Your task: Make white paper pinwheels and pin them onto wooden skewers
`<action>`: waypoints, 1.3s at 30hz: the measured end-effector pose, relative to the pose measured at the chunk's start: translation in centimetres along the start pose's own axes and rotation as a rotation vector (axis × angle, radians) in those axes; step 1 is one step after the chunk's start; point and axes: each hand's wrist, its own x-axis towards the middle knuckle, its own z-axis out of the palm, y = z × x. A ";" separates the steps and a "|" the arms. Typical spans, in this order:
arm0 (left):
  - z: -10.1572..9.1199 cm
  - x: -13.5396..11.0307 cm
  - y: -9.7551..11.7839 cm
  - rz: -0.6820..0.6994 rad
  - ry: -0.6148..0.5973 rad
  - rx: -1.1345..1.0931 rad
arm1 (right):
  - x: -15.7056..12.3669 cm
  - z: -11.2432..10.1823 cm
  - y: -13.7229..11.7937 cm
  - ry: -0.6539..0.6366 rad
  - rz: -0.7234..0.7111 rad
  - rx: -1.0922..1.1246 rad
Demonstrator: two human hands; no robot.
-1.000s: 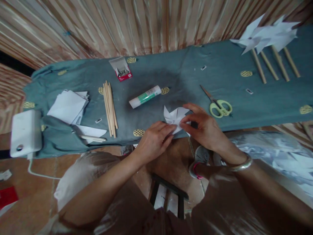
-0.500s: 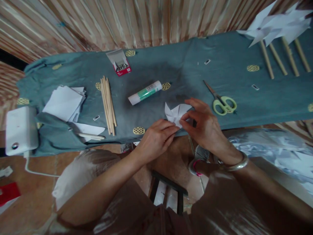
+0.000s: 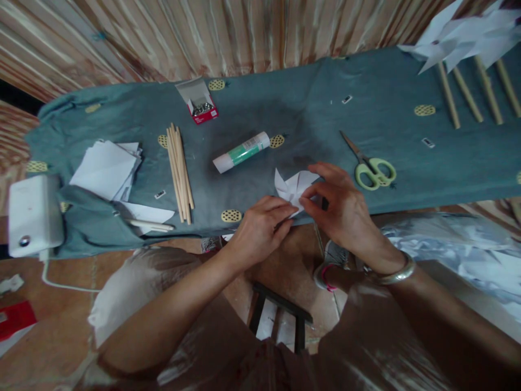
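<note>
A white paper pinwheel [image 3: 293, 185] with folded blades is between my hands at the near edge of the cloth-covered table. My left hand [image 3: 264, 225] is closed on its lower left side. From the right, my right hand [image 3: 336, 203] pinches it near the centre with thumb and index finger; fingertips hide part of the folds. Beyond it lies a glue stick [image 3: 243, 152] with a green label. Green-handled scissors [image 3: 370, 164] rest to the right of my right hand.
Wooden sticks [image 3: 180, 176] and stacked paper [image 3: 106, 169] lie left. Behind them stands an open red box [image 3: 202, 108] of small metal pieces. Finished pinwheels [image 3: 459, 41] on sticks lie far right. A white device [image 3: 35, 217] with a cable sits at the left edge.
Both hands stay on the paper pinwheel with only slight finger shifts; the left fingers have moved a little over its lower edge. The whole view has shifted slightly.
</note>
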 end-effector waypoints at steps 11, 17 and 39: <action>0.1 0.1 0.0 -0.027 0.020 0.001 | 0.0 -0.3 -0.1 -0.021 -0.011 -0.021; 0.3 0.1 -0.1 -0.021 0.028 0.006 | -0.1 -0.5 -0.2 -0.015 -0.023 0.025; 0.3 0.0 -0.1 0.008 0.048 0.030 | -0.7 -0.7 -0.7 -0.174 -0.052 0.015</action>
